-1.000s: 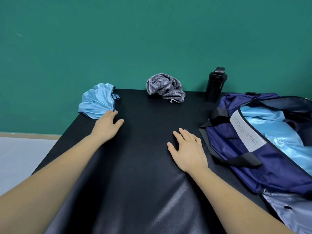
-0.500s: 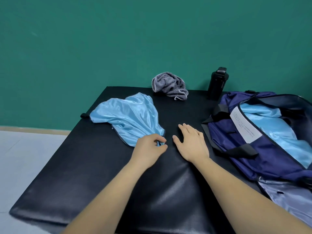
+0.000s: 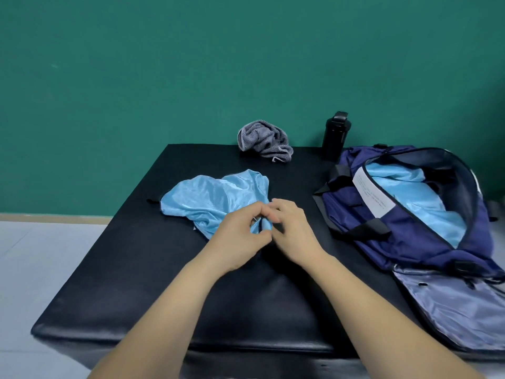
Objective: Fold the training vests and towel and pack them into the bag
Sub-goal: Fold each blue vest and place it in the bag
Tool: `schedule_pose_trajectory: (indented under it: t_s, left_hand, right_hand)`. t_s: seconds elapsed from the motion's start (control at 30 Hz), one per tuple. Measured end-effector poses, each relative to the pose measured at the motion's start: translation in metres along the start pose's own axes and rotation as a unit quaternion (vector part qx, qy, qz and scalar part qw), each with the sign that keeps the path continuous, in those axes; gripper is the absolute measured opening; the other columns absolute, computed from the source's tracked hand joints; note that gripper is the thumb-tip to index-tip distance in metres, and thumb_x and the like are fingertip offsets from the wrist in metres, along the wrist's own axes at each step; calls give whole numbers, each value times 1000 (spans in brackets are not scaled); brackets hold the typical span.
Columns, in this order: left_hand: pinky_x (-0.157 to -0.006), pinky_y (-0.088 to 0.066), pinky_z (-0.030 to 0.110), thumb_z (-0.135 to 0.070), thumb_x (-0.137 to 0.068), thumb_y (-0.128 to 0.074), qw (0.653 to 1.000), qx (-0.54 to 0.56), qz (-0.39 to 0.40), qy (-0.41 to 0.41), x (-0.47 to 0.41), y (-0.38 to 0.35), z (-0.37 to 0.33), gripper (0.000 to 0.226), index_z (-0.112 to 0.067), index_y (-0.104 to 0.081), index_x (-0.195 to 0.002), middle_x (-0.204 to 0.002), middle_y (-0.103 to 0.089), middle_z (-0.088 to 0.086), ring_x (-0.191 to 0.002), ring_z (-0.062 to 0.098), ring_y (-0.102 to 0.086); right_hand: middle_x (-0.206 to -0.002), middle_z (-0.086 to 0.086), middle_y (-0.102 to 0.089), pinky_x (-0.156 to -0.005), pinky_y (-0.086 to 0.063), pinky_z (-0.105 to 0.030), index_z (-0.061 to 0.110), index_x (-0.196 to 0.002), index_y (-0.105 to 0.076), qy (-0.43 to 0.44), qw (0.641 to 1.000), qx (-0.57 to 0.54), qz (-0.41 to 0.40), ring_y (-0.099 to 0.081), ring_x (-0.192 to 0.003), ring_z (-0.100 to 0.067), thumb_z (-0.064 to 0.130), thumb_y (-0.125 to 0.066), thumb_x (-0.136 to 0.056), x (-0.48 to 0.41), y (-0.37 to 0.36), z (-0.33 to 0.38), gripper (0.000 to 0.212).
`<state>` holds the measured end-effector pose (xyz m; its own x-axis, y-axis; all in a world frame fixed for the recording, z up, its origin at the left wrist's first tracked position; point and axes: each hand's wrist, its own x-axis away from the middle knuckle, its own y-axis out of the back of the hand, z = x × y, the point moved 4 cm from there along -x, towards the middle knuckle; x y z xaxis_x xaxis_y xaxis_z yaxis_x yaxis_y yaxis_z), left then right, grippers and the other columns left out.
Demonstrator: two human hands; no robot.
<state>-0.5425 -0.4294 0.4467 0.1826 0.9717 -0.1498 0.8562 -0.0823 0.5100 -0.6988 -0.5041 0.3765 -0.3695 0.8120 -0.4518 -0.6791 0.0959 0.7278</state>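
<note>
The vest [image 3: 216, 199] is now lying further in on the tabletop [image 3: 131, 269]; my right hand [image 3: 296, 231] is joining my left hand [image 3: 240, 237] on it.
Both sets of fingers [image 3: 257, 216] are pinching its bunched near corner, likely hunting an edge to spread it for folding; the towel [image 3: 263, 142] is lying crumpled far back, the bag [image 3: 404, 242] gaping open at right.
</note>
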Motion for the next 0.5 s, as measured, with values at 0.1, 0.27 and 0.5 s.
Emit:
schedule_pose_trajectory:
  t_s: [0.1,0.27,0.5]
  left_hand:
    - [-80,-52,18,-9,-93,-68,998,31,-58,-15,2,13,-5,30,-36,-71,-104,-107,-72,-17,-96,6,-65]
    - [-96,-51,22,3,-93,-61,981,53,-180,-48,-1,43,2,42,-33,-70,-112,-113,-72,-17,-109,7,-67]
    - [-93,-51,17,2,-94,-60,966,40,-254,-24,-5,54,23,40,-31,-72,-111,-108,-75,-16,-105,2,-68]
  right_hand:
    - [-89,10,-65,-89,-50,-47,22,-95,-66,-27,1000,-9,-1,-57,-91,-15,31,-53,-88,-5,15,16,17]
    - [-68,3,-58,-67,-41,-29,24,-83,-51,-69,995,-59,-51,-49,-68,-16,32,-73,-96,8,51,27,27]
    - [-65,4,-59,-71,-50,-45,25,-91,-53,-116,981,33,-154,-57,-67,-21,10,-63,-87,17,94,18,18]
